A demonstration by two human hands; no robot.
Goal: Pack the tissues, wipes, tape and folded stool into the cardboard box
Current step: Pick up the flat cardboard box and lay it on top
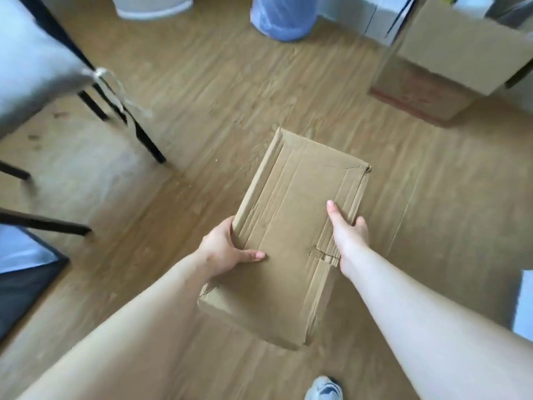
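Above the wooden floor [202, 90], cardboard box [291, 226] held flat and closed, left grip [227, 249] clasped on its left edge, right grip [347, 232] clasped on its right edge; judged still preparatory, opening required next, no tissues, wipes, tape or stool seen.

Both bare forearms extend forward, converging on the cardboard box [291, 226]. Left hand [227, 252] grips its left edge, thumb flat on top. Right hand [347, 235] clasps its right edge, thumb on top, fingers wrapped over the side.
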